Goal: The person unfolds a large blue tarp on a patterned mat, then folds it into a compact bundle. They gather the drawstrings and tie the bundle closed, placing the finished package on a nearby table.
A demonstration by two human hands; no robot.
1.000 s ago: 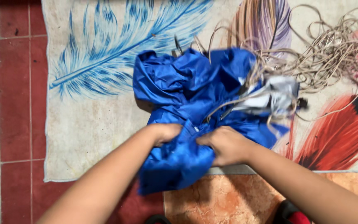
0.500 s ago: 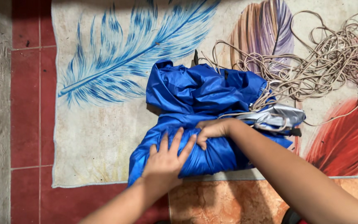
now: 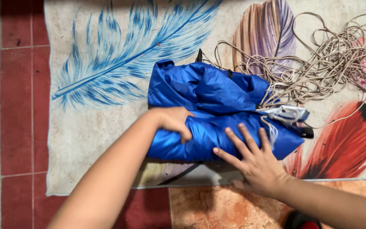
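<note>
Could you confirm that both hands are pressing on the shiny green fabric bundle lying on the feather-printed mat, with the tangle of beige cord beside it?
Not quite: the head view shows the shiny fabric bundle is blue, not green. The rest holds: the left hand and right hand press on it, it lies on the feather-printed mat, and the tangle of beige cord sits beside it.

Under my palms lies a shiny blue fabric bundle [image 3: 208, 106], crumpled and folded into a rough rectangle on the feather-printed mat [image 3: 94, 123]. A silver-grey patch [image 3: 285, 113] shows at its right end, where tangled beige cords [image 3: 318, 63] run from it.
</note>
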